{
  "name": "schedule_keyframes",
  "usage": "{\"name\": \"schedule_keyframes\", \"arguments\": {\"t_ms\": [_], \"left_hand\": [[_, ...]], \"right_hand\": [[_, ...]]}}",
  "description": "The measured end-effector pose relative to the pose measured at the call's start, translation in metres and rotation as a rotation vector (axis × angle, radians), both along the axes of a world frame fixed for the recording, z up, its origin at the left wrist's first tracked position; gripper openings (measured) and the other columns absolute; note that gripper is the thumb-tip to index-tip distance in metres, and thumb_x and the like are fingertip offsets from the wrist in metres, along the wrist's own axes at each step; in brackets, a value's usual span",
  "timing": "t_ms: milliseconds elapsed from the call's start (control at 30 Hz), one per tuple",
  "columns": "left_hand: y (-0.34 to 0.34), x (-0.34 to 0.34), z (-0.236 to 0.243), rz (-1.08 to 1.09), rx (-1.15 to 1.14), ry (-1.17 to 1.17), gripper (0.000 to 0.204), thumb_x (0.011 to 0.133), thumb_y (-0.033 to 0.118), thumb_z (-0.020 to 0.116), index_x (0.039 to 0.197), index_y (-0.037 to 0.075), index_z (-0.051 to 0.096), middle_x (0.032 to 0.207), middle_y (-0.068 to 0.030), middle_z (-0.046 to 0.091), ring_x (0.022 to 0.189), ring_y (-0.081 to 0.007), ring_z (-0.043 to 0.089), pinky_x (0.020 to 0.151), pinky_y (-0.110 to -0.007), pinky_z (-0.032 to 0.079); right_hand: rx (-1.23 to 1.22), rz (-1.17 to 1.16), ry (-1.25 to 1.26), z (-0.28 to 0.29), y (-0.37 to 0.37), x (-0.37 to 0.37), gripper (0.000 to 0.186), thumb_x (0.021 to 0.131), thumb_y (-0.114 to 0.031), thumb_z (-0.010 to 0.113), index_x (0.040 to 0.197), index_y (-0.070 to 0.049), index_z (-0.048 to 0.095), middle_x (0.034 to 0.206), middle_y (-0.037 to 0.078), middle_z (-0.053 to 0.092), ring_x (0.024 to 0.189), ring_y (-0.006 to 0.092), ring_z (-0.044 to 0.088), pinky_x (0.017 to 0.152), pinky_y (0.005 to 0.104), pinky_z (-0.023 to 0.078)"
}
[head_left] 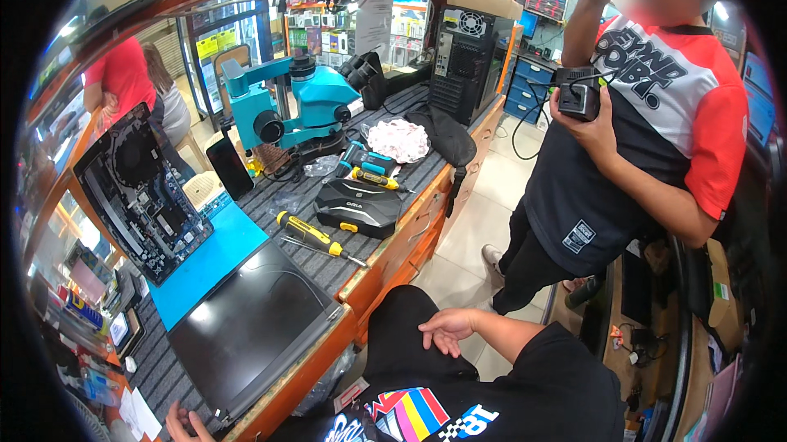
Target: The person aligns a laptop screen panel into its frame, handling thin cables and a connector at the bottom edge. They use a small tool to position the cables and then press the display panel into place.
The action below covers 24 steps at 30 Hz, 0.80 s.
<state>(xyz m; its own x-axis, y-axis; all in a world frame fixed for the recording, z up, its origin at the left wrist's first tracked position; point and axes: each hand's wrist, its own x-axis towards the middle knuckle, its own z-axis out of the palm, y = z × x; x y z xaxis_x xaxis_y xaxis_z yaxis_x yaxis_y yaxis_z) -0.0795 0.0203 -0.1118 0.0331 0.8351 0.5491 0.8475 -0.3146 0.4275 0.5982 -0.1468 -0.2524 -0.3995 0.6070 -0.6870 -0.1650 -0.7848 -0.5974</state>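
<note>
Closest thing to my left hand (187, 424) is the dark flat laptop panel (250, 329), lying face-down-ish on the ribbed grey mat of the tabletop (161, 376), right along the orange wooden front edge. The hand sits at the panel's near corner, fingers spread and loose on the mat, nothing in its grip. I can't say for sure if a fingertip actually touches the panel.

My right hand (447, 329) is off the tabletop altogether, resting on my black-trousered knee, palm up-ish, fingers half curled, holding nothing.

Moving out from the panel: a bright blue rubber work mat (211, 257) lies just behind it, and leaning up at the blue mat's far side is an opened laptop base with its circuit boards and fan showing (139, 192). To the right of the blue mat, two yellow-and-black handled screwdrivers (316, 239) lie side by side, and past them a black zip-up tool case (359, 207). Further back stands a teal bench microscope (299, 106), with a black phone (229, 166) propped up next to it.

Off to the right, a person in a red, white and black shirt (648, 138) stands in the aisle holding a small black box-shaped gadget (579, 91) with a cable.
</note>
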Motion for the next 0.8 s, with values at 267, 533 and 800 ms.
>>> {"name": "schedule_keyframes", "arguments": {"t_ms": [267, 533, 800], "left_hand": [[-0.004, 0.005, 0.007, -0.016, -0.013, -0.024, 0.042, 0.117, 0.026, 0.079, 0.144, -0.006, 0.076, 0.12, -0.0226, 0.077, 0.103, -0.0344, 0.074, 0.091, -0.046, 0.062], [-0.005, 0.007, 0.007, -0.009, -0.013, -0.031, 0.043, 0.116, 0.027, 0.08, 0.144, -0.006, 0.075, 0.118, -0.0231, 0.078, 0.102, -0.0356, 0.074, 0.091, -0.047, 0.062], [0.024, -0.042, -0.054, -0.028, 0.055, -0.088, 0.04, 0.111, 0.009, 0.073, 0.15, -0.001, 0.071, 0.122, -0.0138, 0.071, 0.104, -0.0235, 0.063, 0.092, -0.04, 0.054]], "right_hand": [[-0.003, -0.007, 0.001, -0.002, -0.001, 0.0, 0.062, 0.127, -0.054, 0.051, 0.127, 0.003, 0.078, 0.077, 0.019, 0.082, 0.06, 0.0316, 0.083, 0.049, 0.0422, 0.068], [-0.01, -0.013, -0.003, -0.001, -0.001, 0.0, 0.062, 0.127, -0.053, 0.051, 0.128, 0.003, 0.077, 0.077, 0.019, 0.082, 0.06, 0.0315, 0.083, 0.049, 0.0421, 0.068], [0.01, -0.008, -0.003, -0.003, -0.001, -0.002, 0.063, 0.127, -0.054, 0.051, 0.127, 0.003, 0.077, 0.077, 0.019, 0.082, 0.06, 0.0316, 0.083, 0.049, 0.0415, 0.068]]}}
